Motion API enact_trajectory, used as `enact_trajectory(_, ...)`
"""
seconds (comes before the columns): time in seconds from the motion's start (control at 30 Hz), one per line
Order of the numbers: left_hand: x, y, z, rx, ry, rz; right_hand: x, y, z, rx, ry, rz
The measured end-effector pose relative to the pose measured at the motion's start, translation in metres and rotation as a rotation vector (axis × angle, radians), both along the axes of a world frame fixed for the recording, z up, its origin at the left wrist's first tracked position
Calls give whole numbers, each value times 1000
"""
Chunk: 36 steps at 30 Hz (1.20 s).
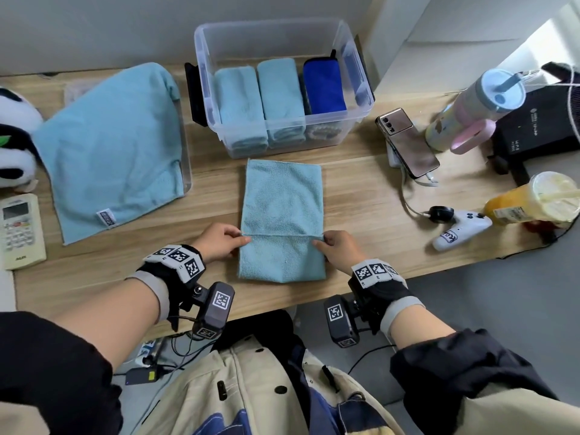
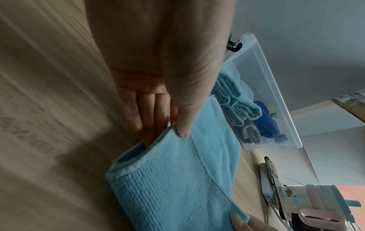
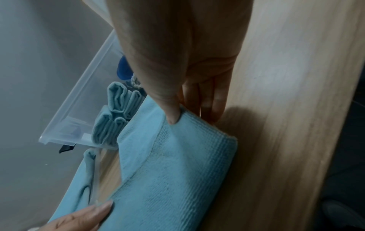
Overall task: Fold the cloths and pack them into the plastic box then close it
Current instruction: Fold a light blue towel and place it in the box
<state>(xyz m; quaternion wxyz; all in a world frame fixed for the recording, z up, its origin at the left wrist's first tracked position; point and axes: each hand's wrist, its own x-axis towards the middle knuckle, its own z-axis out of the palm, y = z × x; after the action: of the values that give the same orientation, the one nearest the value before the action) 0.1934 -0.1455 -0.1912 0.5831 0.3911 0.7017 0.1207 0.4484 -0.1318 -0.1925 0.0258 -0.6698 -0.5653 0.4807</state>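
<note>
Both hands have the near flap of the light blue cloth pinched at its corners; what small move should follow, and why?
Probably carry the flap on toward the plastic box. The left hand and right hand pinch the folded edge of the light blue cloth, and that edge covers only its near part, leaving the fold unfinished.

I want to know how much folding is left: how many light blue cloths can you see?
4: two folded in the plastic box at and, one pinched by both hands, one unfolded at left. More may be hidden.

right hand (image 3: 177, 65) pinching light blue cloth (image 3: 177, 171) (thumb on top), wooden table (image 3: 286, 109)
</note>
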Motion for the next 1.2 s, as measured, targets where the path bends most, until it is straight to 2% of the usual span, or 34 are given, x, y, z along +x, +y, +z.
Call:
enact_trajectory(0.23, 0, -3, -2, -10, -27, 57, 0, 1, 0, -46, -21, 21)
enact_trajectory(0.33, 1, -5, 1, -81, -87, -10, 1, 5, 7, -123, -63, 90)
enact_trajectory(0.43, 1, -10, 1, -120, -76, -81, 4, 5, 8, -215, -84, 153)
enact_trajectory(0.57, -1, -16, -4, -166, -52, -64, 6, -2, 5, -268, -83, 171)
enact_trajectory(0.73, 0, -18, -10, -146, -1, -20, 4, -10, 9, -168, -229, 271)
enact_trajectory(0.87, 3, -17, -11, -105, 63, -24, -2, -15, 7, -89, -271, 278)
enact_trajectory(1.03, 4, -7, -13, -7, 137, 15, -6, -10, 8, 36, -232, 181)
enact_trajectory(1.2, 6, 0, -16, 41, 146, 57, -9, -1, 8, 81, -205, 98)
